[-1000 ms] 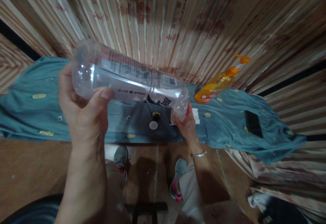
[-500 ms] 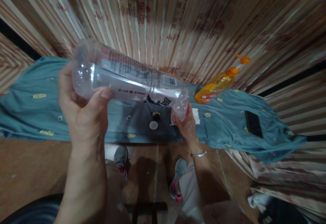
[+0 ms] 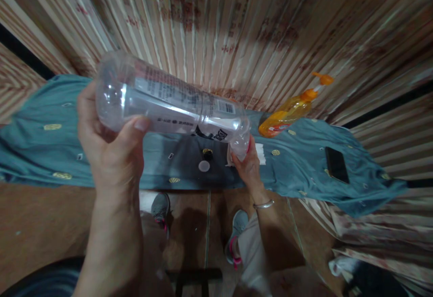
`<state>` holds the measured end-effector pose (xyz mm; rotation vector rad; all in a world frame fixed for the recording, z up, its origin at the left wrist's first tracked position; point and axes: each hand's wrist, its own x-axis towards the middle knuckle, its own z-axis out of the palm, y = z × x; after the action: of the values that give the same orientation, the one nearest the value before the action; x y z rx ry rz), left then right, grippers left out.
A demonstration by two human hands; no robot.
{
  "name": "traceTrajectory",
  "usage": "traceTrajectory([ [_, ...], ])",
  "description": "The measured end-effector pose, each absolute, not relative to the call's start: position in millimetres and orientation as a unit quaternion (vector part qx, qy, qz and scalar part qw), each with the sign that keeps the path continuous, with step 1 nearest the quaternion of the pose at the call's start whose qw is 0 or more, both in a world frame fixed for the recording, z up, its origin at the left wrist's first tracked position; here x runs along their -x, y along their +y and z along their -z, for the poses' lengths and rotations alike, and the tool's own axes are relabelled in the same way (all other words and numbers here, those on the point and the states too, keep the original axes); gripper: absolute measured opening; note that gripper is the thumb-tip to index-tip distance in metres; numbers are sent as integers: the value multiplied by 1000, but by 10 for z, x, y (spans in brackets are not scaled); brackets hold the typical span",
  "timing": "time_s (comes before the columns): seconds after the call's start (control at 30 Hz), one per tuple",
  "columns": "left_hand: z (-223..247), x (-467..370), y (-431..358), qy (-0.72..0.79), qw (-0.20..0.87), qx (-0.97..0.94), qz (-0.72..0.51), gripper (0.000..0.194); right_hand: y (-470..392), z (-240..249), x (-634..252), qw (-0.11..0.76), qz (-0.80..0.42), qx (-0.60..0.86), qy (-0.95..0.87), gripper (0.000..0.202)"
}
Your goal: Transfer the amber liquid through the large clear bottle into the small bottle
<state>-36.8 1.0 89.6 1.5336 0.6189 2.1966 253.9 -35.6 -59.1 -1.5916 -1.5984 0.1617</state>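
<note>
A large clear plastic bottle (image 3: 176,101) with a printed label lies tilted across the view, its base at the upper left and its neck end at the lower right. My left hand (image 3: 113,141) grips it near the base, thumb along the near side. At the neck end, my right hand (image 3: 248,164) is closed around the clear plastic, where a bit of red shows; its fingers are mostly hidden. Below the bottle, on the teal cloth (image 3: 155,157), lie a whitish round cap (image 3: 204,166) and a small black piece (image 3: 207,154). White paper (image 3: 260,153) is partly covered by my right hand.
An orange pump bottle (image 3: 287,114) with yellow-orange liquid stands at the back right of the cloth. A black phone (image 3: 337,165) lies near the right end. Behind hangs a pleated curtain (image 3: 209,31). Below are a brown floor (image 3: 189,225) and a dark stool (image 3: 194,275).
</note>
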Motion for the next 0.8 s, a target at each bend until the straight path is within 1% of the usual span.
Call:
traceTrajectory([
  [0.1, -869, 412, 43, 228, 199, -548, -779, 75, -353, 595, -2542, 426, -63, 636, -640, 84],
  [0.23, -836, 458, 85, 226, 185, -569, -769, 83, -356, 602, -2542, 428, -58, 637, -638, 84],
  [0.5, -848, 429, 60, 255, 175, -565, -765, 77, -354, 579, -2533, 429, -64, 634, -640, 82],
  [0.67, -865, 412, 51, 254, 177, -559, -769, 81, -356, 602, -2526, 430, -58, 638, -636, 83],
  [0.8, -878, 380, 43, 247, 180, -550, -777, 77, -357, 606, -2523, 428, -57, 643, -633, 84],
])
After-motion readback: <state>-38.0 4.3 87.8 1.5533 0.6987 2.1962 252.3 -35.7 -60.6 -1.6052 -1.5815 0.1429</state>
